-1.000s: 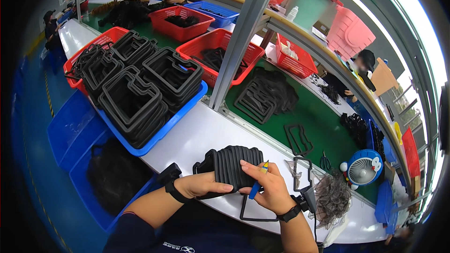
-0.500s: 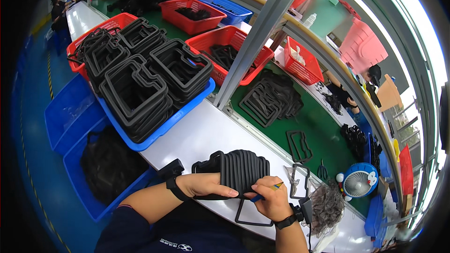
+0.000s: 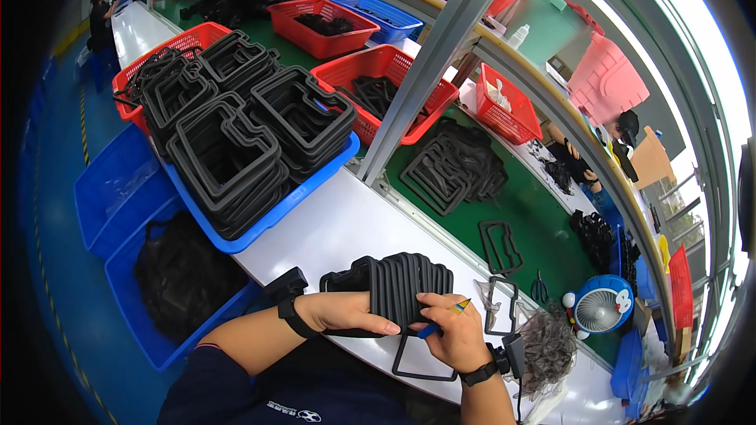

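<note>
My left hand is closed round a stack of black rubber-like gasket frames, with the thumb along its near side. The frames stand side by side like ribs, just above the white table. My right hand pinches a slim pointed tool, blue at one end and yellow with a dark tip at the other; its exact kind is not clear. The right fingertips touch the near right side of the stack. Partly under the hands lies a single black frame. Another thin frame lies right of my right hand.
At left, a blue tray bears several tall stacks of black frames. Blue bins stand below it. Right of my hands are a tangle of dark trimmings, scissors and a small blue fan. A metal post rises ahead.
My right index finger has moved up and left over the stack, and the ribs there sit slightly differently. My left hand keeps its hold almost unmoved.
</note>
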`<action>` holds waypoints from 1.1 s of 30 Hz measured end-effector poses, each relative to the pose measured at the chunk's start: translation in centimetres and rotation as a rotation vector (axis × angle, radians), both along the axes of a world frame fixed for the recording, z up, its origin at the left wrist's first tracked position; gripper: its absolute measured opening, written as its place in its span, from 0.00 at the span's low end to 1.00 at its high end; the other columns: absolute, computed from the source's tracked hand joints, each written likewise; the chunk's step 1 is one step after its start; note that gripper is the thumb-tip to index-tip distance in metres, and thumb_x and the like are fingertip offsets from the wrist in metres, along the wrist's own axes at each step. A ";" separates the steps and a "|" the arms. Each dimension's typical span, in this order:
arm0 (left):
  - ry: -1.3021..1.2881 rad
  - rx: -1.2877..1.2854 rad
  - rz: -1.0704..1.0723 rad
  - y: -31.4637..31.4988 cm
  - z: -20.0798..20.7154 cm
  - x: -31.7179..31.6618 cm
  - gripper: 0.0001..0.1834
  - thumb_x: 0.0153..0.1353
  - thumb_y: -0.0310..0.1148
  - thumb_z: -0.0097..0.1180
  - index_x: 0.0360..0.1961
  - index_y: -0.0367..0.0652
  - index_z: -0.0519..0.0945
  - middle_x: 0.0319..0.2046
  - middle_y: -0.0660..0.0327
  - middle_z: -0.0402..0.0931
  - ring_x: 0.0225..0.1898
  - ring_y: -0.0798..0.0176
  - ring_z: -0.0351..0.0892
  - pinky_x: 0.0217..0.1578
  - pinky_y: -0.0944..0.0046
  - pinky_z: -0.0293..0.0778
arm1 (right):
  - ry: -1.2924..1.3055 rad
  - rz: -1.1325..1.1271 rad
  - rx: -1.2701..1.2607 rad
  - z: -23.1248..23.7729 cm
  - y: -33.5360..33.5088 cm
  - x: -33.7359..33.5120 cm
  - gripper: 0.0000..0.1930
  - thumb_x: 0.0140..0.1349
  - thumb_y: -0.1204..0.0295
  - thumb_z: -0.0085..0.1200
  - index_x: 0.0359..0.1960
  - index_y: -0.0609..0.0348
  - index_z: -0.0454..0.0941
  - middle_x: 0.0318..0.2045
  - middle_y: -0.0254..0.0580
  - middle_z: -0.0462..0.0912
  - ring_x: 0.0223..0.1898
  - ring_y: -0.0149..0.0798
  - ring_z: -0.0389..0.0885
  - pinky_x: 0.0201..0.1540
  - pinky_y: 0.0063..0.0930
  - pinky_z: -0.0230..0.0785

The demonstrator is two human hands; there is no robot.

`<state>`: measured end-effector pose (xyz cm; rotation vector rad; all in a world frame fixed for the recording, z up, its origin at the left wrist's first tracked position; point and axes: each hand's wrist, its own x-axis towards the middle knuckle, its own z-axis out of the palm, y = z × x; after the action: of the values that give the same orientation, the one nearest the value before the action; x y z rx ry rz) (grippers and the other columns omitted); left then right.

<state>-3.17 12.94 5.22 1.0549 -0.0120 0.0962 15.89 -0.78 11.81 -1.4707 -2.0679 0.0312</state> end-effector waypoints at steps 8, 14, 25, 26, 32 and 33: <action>-0.006 0.015 -0.080 0.2 -0.1 -0.1 0.27 0.67 0.36 0.60 0.64 0.35 0.71 0.58 0.59 0.74 0.59 0.65 0.70 0.63 0.65 0.64 | -0.010 -0.020 0.034 -0.5 -0.4 -0.1 0.21 0.41 0.81 0.73 0.36 0.55 0.75 0.45 0.45 0.86 0.38 0.48 0.83 0.40 0.39 0.75; -0.021 0.009 -0.065 0.1 0.2 -0.1 0.28 0.67 0.35 0.60 0.64 0.35 0.71 0.56 0.61 0.73 0.58 0.66 0.70 0.61 0.65 0.65 | -0.021 -0.002 0.063 -0.3 -0.1 -0.2 0.25 0.42 0.80 0.73 0.41 0.54 0.73 0.41 0.43 0.85 0.37 0.49 0.83 0.39 0.39 0.74; -0.017 -0.002 -0.021 0.0 -1.5 0.8 0.30 0.67 0.37 0.62 0.66 0.35 0.69 0.58 0.59 0.73 0.59 0.66 0.70 0.61 0.66 0.66 | 0.232 -0.118 0.131 -3.0 -0.9 0.5 0.26 0.44 0.80 0.74 0.42 0.55 0.71 0.41 0.45 0.85 0.40 0.48 0.82 0.40 0.38 0.74; -0.002 -0.001 -0.019 0.0 -1.5 0.8 0.31 0.67 0.37 0.62 0.67 0.35 0.68 0.58 0.59 0.73 0.59 0.66 0.70 0.61 0.66 0.66 | 0.232 -0.118 0.127 -3.0 -0.9 0.5 0.26 0.44 0.80 0.74 0.42 0.55 0.71 0.41 0.45 0.85 0.40 0.48 0.82 0.40 0.38 0.74; -0.032 -0.018 -0.025 0.0 -0.9 1.2 0.31 0.67 0.37 0.62 0.67 0.36 0.67 0.60 0.60 0.72 0.60 0.66 0.68 0.62 0.66 0.65 | 0.155 -0.099 0.138 -2.9 -1.0 0.9 0.27 0.45 0.79 0.74 0.43 0.54 0.70 0.46 0.48 0.85 0.40 0.50 0.83 0.42 0.40 0.74; -0.033 -0.019 -0.043 0.1 -0.9 1.2 0.31 0.67 0.37 0.62 0.67 0.36 0.67 0.60 0.59 0.72 0.60 0.66 0.68 0.62 0.66 0.65 | 0.124 -0.110 0.112 -2.8 -1.0 0.9 0.27 0.44 0.79 0.74 0.43 0.54 0.70 0.46 0.48 0.85 0.40 0.50 0.83 0.42 0.40 0.74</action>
<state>-1.93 13.00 4.36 1.0332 -0.0638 0.0751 16.80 -1.80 9.04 -1.4731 -1.8574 -0.0354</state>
